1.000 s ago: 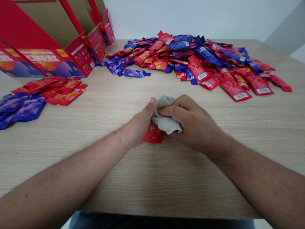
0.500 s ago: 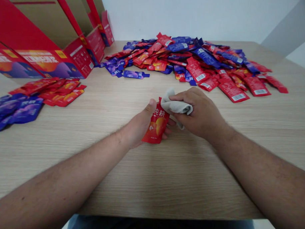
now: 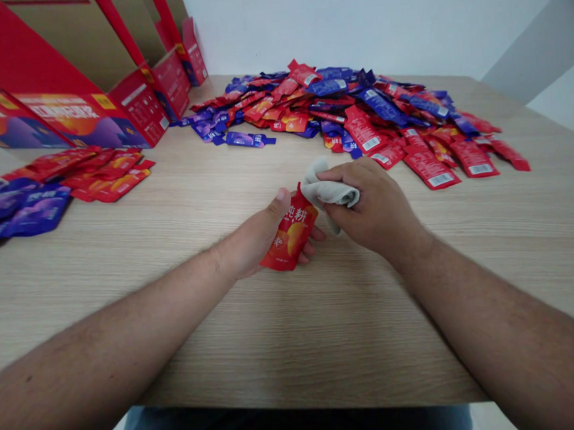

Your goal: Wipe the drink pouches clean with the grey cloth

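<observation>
My left hand [image 3: 264, 231] holds a red pouch [image 3: 290, 237] printed with orange fruit and white characters. The thumb lies along its left edge, and the fingers come round behind it to the right side. A pale grey cloth [image 3: 331, 189] is bunched in my right hand [image 3: 374, 202], pinched between thumb and fingers. One end of the cloth touches the upper right corner of the pouch. Both hands are just above the middle of the wooden table [image 3: 319, 339].
A wide heap of red and blue pouches [image 3: 344, 106] lies along the back. At the left sits a smaller group of red pouches [image 3: 101, 174] and blue pouches [image 3: 30, 208]. Behind it stand several open red cartons [image 3: 71, 116]. A white wall [image 3: 379, 30] rises at the back.
The view has shifted slightly to the right. My left hand has turned the pouch a little, so its bottom leans further left. The cloth stays at its top corner.
</observation>
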{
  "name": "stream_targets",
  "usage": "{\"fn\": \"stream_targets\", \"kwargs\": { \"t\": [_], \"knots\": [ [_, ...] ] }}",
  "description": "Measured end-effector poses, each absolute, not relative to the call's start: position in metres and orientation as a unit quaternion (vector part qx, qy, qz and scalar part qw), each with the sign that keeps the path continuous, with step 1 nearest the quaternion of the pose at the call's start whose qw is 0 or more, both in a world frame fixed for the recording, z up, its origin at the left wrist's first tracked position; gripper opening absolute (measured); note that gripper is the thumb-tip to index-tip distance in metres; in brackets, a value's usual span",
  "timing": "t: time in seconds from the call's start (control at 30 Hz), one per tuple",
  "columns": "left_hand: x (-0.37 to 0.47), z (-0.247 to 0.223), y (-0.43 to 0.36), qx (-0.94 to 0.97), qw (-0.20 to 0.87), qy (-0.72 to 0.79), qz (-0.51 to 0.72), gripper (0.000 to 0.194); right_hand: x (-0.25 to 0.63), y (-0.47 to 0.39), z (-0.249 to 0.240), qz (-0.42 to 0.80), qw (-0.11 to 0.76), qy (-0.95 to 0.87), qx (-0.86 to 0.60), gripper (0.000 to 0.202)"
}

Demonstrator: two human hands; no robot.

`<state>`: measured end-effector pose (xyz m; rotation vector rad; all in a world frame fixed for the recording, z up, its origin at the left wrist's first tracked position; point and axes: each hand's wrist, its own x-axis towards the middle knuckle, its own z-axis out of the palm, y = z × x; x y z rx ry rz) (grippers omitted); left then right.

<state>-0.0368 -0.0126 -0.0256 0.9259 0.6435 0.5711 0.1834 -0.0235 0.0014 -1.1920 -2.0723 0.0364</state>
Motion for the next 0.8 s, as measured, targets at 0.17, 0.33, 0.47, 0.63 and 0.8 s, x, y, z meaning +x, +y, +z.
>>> {"fn": "stream_targets", "kwargs": {
  "t": [0.17, 0.33, 0.47, 0.63, 0.8],
  "knots": [
    [-0.0372, -0.0269, -0.0113, 0.436, 0.809, 0.294, 0.262, 0.087, 0.1833, -0.0227, -0.0012, 0.012, 0.367, -0.817, -0.446, 0.035],
    [-0.037, -0.0247, -0.0119, 0.446, 0.8, 0.302, 0.264, 0.087, 0.1834, -0.0213, -0.003, 0.006, 0.386, -0.809, -0.443, 0.029],
    [-0.0362, -0.0232, -0.0125, 0.459, 0.792, 0.308, 0.26, 0.089, 0.1831, -0.0221, -0.003, 0.003, 0.373, -0.821, -0.432, 0.034],
    [-0.036, -0.0229, -0.0123, 0.454, 0.792, 0.31, 0.265, 0.089, 0.1848, -0.0207, -0.0032, 0.007, 0.375, -0.81, -0.451, 0.029],
    [-0.0358, -0.0225, -0.0123, 0.457, 0.792, 0.307, 0.264, 0.088, 0.1851, -0.021, -0.0027, 0.009, 0.363, -0.821, -0.441, 0.033]
  ]
}}
